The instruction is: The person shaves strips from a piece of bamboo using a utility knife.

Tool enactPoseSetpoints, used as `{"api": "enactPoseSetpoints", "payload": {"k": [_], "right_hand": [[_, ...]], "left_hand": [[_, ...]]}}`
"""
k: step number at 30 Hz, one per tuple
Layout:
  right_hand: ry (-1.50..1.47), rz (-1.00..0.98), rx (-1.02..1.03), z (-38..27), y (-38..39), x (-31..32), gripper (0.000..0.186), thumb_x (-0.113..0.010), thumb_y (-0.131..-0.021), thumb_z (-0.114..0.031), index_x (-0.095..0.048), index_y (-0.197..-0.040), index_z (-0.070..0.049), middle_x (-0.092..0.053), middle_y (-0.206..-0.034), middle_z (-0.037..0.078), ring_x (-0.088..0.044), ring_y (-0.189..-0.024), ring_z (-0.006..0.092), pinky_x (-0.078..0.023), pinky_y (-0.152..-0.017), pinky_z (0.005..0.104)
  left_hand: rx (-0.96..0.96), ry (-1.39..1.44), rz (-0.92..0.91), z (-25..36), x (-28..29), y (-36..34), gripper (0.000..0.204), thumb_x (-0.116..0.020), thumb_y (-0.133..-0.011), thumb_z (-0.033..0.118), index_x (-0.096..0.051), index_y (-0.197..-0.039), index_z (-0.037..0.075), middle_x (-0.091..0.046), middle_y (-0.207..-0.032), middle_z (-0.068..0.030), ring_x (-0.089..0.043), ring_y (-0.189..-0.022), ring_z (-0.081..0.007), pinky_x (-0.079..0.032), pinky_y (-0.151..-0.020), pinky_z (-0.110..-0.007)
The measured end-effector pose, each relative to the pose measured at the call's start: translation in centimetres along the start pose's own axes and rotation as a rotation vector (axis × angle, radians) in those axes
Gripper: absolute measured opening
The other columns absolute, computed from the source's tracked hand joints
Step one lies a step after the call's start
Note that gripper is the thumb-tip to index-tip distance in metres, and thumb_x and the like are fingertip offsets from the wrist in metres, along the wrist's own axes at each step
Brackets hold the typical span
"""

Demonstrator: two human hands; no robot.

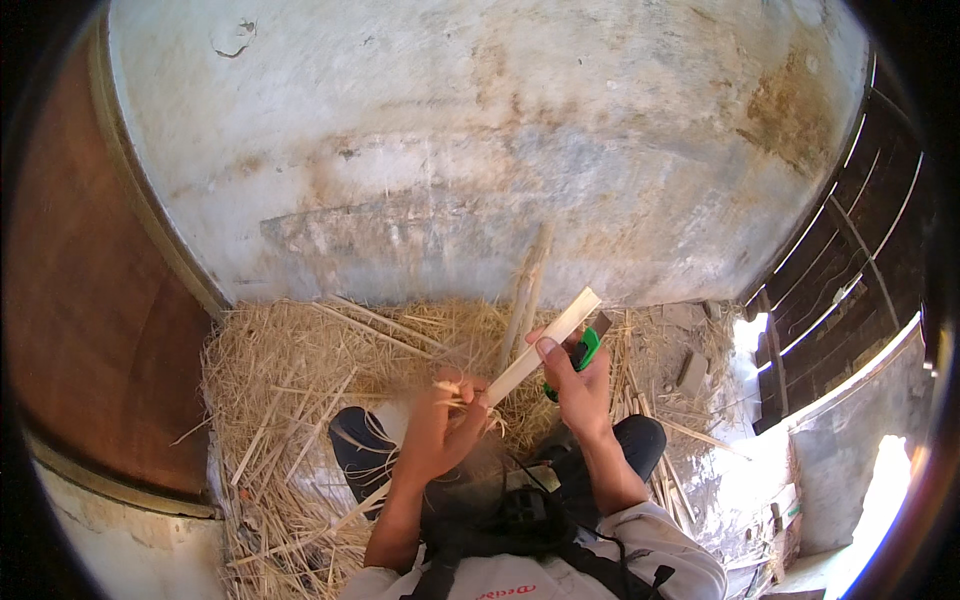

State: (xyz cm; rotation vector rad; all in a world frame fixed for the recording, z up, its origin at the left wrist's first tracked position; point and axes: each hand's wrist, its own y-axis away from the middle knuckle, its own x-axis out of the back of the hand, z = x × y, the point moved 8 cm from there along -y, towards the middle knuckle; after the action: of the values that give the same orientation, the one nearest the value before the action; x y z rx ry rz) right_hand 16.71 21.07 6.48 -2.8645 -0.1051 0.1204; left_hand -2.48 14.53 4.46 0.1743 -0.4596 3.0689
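A pale, flat bamboo slat [540, 350] slants up and to the right in front of me. My left hand [440, 430] is closed around its lower end, with thin curled shavings [455, 392] sticking out between the fingers. Higher up, my right hand [582, 390] grips the slat with the thumb on its face. The same hand holds a knife with a green and black handle [588, 346], its short dark blade pointing up and to the right beside the slat. Some of the left fingers are blurred.
Straw-like shavings [270, 350] and loose strips cover the floor around my bent knees. Two longer sticks [527, 285] lean against the stained wall [480, 150]. A brown door panel [110, 300] stands left; a dark slatted panel [850, 250] and a small block [692, 372] are right.
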Motion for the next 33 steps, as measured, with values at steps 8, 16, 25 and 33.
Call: {"api": "enactPoseSetpoints", "payload": {"k": [8,16,25,33], "right_hand": [[-0.009,-0.004,-0.024,0.8,-0.1,-0.2,0.023,-0.067,-0.106,-0.017,-0.075,-0.119,0.001,-0.054,-0.077,-0.006,-0.042,-0.067,0.0049,-0.032,-0.063,0.0277],[0.339,-0.051,0.429,-1.1,1.1,1.9,0.027,-0.075,-0.100,-0.023,-0.067,-0.114,0.000,-0.068,-0.090,0.014,-0.069,-0.081,0.0231,-0.054,-0.076,0.0367],[0.716,-0.200,0.640,-0.7,3.1,-0.5,0.030,-0.088,-0.088,-0.019,-0.074,-0.110,-0.004,-0.071,-0.084,0.012,-0.072,-0.070,0.0321,-0.056,-0.063,0.0410],[0.756,-0.165,0.638,-0.7,3.3,-0.6,0.030,-0.089,-0.087,-0.021,-0.075,-0.109,-0.006,-0.071,-0.084,0.010,-0.070,-0.064,0.0290,-0.056,-0.058,0.0388]], "left_hand": [[-0.054,-0.123,-0.001,-0.8,-0.6,0.6,0.019,-0.061,-0.109,0.010,-0.044,-0.105,0.005,-0.073,-0.091,-0.0138,-0.064,-0.062,-0.0122,-0.050,-0.055,-0.030],[-0.072,-0.104,0.079,-0.4,-0.1,0.5,0.020,-0.060,-0.110,0.011,-0.042,-0.108,0.004,-0.069,-0.083,-0.0117,-0.063,-0.063,-0.0141,-0.048,-0.054,-0.032],[-0.045,-0.005,0.086,-0.6,-0.3,0.6,0.022,-0.060,-0.111,0.013,-0.039,-0.111,0.008,-0.071,-0.087,-0.0118,-0.056,-0.056,-0.0067,-0.044,-0.048,-0.024],[-0.066,-0.079,0.098,-1.4,-0.4,1.6,0.027,-0.061,-0.111,0.013,-0.042,-0.126,0.001,-0.067,-0.087,-0.0098,-0.055,-0.057,-0.0070,-0.043,-0.047,-0.024]]}}
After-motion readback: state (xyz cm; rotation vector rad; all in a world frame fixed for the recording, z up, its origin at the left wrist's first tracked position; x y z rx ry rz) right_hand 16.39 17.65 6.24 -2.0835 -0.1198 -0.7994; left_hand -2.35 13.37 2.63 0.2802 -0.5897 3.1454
